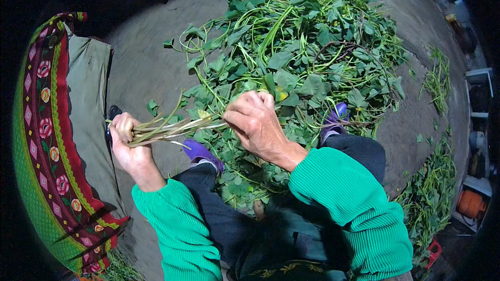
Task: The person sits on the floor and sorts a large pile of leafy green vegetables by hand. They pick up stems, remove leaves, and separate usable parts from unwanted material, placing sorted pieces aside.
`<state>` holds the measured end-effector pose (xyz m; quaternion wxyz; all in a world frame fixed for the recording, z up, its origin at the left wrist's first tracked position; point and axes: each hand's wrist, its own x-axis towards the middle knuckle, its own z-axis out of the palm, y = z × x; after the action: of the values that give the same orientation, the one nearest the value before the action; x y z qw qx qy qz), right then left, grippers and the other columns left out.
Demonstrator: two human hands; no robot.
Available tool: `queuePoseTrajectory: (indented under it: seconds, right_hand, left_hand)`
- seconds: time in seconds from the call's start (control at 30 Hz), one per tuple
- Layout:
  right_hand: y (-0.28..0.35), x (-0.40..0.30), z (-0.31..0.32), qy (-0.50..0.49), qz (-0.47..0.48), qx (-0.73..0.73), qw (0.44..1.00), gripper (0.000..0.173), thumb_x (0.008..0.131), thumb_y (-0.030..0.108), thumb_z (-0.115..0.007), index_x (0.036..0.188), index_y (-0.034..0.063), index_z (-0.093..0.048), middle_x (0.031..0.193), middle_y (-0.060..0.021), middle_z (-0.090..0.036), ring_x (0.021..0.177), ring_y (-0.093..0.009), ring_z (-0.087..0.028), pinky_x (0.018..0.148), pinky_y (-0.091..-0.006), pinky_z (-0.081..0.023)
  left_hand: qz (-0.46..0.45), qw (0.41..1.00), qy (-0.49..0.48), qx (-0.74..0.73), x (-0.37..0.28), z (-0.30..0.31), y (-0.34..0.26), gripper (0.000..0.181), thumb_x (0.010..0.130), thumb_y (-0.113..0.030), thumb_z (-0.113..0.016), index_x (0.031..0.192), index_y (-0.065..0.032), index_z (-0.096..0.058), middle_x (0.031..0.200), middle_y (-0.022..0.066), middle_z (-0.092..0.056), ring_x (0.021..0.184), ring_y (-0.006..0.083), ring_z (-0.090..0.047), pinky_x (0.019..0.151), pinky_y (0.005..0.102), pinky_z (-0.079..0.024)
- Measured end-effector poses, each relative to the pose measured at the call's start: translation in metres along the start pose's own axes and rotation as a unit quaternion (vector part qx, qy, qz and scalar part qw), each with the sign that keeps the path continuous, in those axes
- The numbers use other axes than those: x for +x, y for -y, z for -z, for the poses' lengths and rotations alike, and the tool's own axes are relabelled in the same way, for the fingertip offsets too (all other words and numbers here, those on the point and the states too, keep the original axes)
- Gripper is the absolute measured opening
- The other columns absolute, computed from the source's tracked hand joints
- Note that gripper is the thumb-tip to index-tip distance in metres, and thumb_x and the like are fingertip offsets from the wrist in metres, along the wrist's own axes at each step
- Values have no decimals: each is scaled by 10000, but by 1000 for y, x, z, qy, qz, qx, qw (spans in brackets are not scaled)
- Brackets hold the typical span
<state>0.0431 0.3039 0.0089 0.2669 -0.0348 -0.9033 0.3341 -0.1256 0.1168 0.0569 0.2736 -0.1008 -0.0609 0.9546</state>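
Note:
My left hand (131, 140), left of centre, is closed around a bundle of thin peeled-looking green and pale stems (175, 127) that stretches sideways towards my right hand. My right hand (254, 123), somewhat blurred, pinches the far ends of the stems with its fingers curled; the fingertips are partly hidden. Beyond and below the hands a large heap of leafy green vines (297, 58), with long stalks and a few yellowed leaves, lies on the grey floor between and in front of my feet.
Purple shoes (201, 154) stand at the heap's near side. At left is a floral-patterned cloth (45, 125) beside a grey-clad leg or drape. More vines (427, 195) lie at right, near a red plastic object (433, 253) and a shelf holding an orange item (470, 204).

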Motion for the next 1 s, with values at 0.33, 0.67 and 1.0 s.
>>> queuePoseTrajectory:
  seconds: [0.33, 0.67, 1.0]
  right_hand:
    - [8, -5, 6, -3, -170, 189, 967, 82, 751, 55, -558, 796, -8, -585, 687, -111, -559, 694, -233, -542, 637, -329, -390]
    - [-34, -9, 15, 76, -202, 130, 968, 222, 713, 77, -493, 878, -14, -610, 799, -196, -583, 757, -302, -569, 701, -381, -455]
    - [-17, -7, -12, 152, -23, 109, 982, 232, 704, 48, -619, 934, 64, -593, 869, -78, -568, 904, -253, -517, 818, -380, -338]
  left_hand:
    - [19, 1000, 1, 7, 0, -2, -9, 267, 914, -208, -414, 688, -69, -381, 537, -17, -243, 441, 81, -199, 411, 239, -193]
    - [17, 999, 41, 12, 1, -4, -16, 257, 919, -204, -409, 700, -74, -374, 550, -14, -256, 433, 79, -211, 398, 235, -192]
    - [38, 999, 25, 5, 1, -5, -2, 251, 924, -233, -408, 739, -65, -388, 550, -22, -250, 441, 78, -199, 395, 229, -191]
